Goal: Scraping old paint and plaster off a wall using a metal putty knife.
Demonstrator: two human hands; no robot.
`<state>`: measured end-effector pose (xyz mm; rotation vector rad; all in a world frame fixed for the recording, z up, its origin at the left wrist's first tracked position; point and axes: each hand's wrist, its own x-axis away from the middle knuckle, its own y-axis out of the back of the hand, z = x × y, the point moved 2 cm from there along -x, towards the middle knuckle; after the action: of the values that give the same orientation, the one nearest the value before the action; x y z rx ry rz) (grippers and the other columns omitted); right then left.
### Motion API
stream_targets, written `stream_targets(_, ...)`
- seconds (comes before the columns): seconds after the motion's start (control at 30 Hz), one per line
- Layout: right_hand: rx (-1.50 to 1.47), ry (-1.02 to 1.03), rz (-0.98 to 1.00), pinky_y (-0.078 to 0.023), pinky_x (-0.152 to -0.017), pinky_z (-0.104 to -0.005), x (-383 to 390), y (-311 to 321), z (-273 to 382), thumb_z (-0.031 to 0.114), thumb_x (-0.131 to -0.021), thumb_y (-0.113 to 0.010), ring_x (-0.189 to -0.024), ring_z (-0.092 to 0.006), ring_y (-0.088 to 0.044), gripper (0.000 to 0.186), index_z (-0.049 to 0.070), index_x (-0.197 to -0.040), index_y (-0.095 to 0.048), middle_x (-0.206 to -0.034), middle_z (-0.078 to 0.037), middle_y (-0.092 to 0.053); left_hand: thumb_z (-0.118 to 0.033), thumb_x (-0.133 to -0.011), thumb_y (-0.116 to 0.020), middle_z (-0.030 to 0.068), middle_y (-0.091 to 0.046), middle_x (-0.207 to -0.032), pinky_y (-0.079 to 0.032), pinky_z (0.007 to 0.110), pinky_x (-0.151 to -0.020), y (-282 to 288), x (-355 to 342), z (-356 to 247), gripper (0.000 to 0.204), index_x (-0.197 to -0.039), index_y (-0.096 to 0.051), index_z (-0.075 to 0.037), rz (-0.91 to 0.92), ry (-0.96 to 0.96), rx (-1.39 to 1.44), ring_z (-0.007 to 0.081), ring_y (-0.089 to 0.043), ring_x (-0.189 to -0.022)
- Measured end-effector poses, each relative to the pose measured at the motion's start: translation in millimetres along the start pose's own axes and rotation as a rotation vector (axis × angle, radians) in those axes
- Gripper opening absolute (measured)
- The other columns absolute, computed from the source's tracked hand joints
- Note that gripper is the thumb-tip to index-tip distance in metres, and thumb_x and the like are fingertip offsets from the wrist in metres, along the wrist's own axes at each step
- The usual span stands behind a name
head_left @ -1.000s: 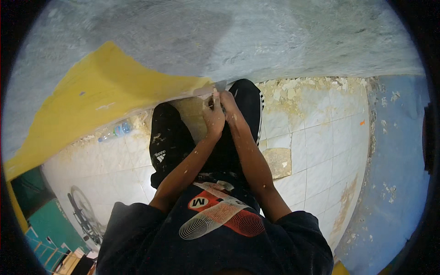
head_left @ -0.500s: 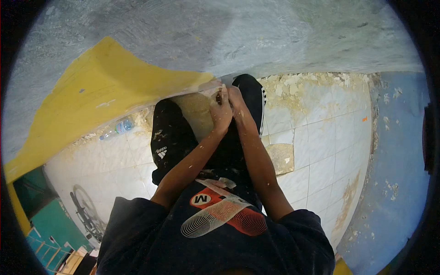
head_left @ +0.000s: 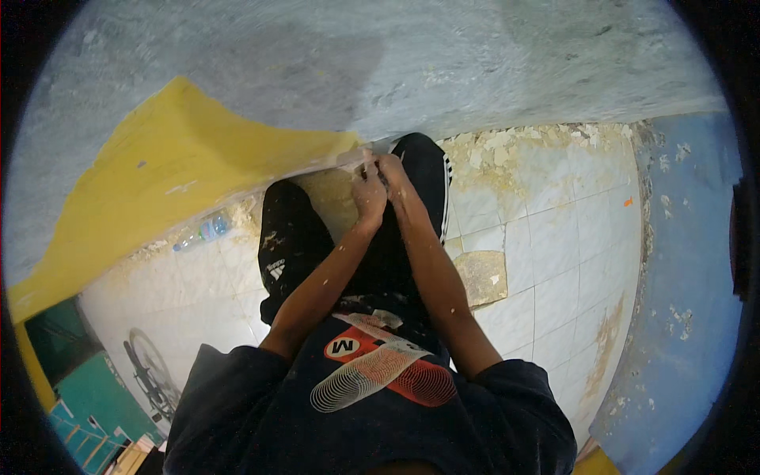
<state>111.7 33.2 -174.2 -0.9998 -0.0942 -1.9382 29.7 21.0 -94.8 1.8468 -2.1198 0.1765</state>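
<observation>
My left hand [head_left: 369, 194] and my right hand [head_left: 391, 176] are close together between my knees, at the lower edge of a grey wall [head_left: 443, 71] with a patch of yellow paint [head_left: 166, 150]. The fingers of both are curled round a small object, partly dark, which they mostly hide; I cannot make out what it is. My fingertips are at the right end of the yellow patch, where its edge meets the grey. My dark trouser knees [head_left: 289, 226] flank my hands, and my forearms reach up from below.
White tiled floor [head_left: 562, 237] with flaked paint, a broken tan tile [head_left: 479, 277] right of my legs. A plastic bottle [head_left: 207, 229] lies left of my knee. A blue peeling wall [head_left: 685, 261] is at right; a bicycle [head_left: 149, 372] and teal wall [head_left: 99, 396] are at lower left.
My joined hands shifted slightly right and up half a second ago and are now back a little to the left and lower, still gripping at the wall's edge.
</observation>
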Motion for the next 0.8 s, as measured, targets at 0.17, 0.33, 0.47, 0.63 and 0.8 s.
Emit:
stream_targets(0.17, 0.030, -0.007, -0.059, -0.038, -0.050, -0.0342, 18, -13, 10, 0.015, -0.086, -0.046, -0.053, -0.0164, -0.047, 0.022, -0.001, -0.078, -0.059, -0.064, -0.009, -0.052, -0.036, -0.091, -0.036, 0.0143, -0.057, -0.093, -0.039, 0.037, -0.076, 2, -4, 4, 0.045, -0.103, -0.054, 0.003, -0.008, 0.158, -0.124, 0.0253, -0.053, -0.086)
stream_targets(0.33, 0.183, 0.212, 0.054, -0.036, -0.046, -0.0329, 12, -7, 13, 0.015, -0.085, -0.047, -0.050, -0.0146, -0.046, 0.023, -0.002, -0.073, -0.057, -0.062, -0.009, -0.052, -0.033, -0.090, -0.036, 0.0209, -0.058, -0.089, -0.040, 0.040, -0.073, -2, 1, 5, 0.044, -0.095, -0.056, 0.006, -0.019, -0.080, 0.084, 0.0344, -0.055, -0.084)
stream_targets(0.47, 0.488, 0.284, 0.082, -0.035, -0.045, -0.0325, 4, 3, 10, 0.016, -0.082, -0.051, -0.048, -0.0146, -0.046, 0.024, -0.001, -0.066, -0.056, -0.058, -0.007, -0.051, -0.032, -0.090, -0.035, 0.0193, -0.058, -0.091, -0.040, 0.038, -0.074, -10, 5, 12, 0.044, -0.098, -0.055, 0.006, -0.089, -0.108, -0.070, 0.0324, -0.054, -0.084)
stream_targets(0.63, -0.040, -0.047, 0.002, -0.036, -0.045, -0.0361, 13, -5, 5, 0.018, -0.084, -0.049, -0.049, -0.0154, -0.045, 0.028, -0.002, -0.064, -0.054, -0.064, -0.009, -0.055, -0.034, -0.091, -0.035, 0.0164, -0.058, -0.089, -0.041, 0.037, -0.072, -3, 1, 15, 0.045, -0.099, -0.055, 0.005, -0.091, 0.079, 0.002, 0.0294, -0.055, -0.083)
stream_targets(0.8, 0.025, -0.066, 0.041, -0.027, -0.045, -0.0350, 10, -11, 9, 0.015, -0.082, -0.051, -0.046, -0.0131, -0.035, 0.026, 0.004, -0.059, -0.047, -0.057, -0.003, -0.043, -0.031, -0.094, -0.034, 0.0053, -0.051, -0.086, -0.039, 0.031, -0.070, 3, -5, 11, 0.036, -0.098, -0.054, -0.001, 0.082, 0.189, 0.131, 0.0165, -0.049, -0.079)
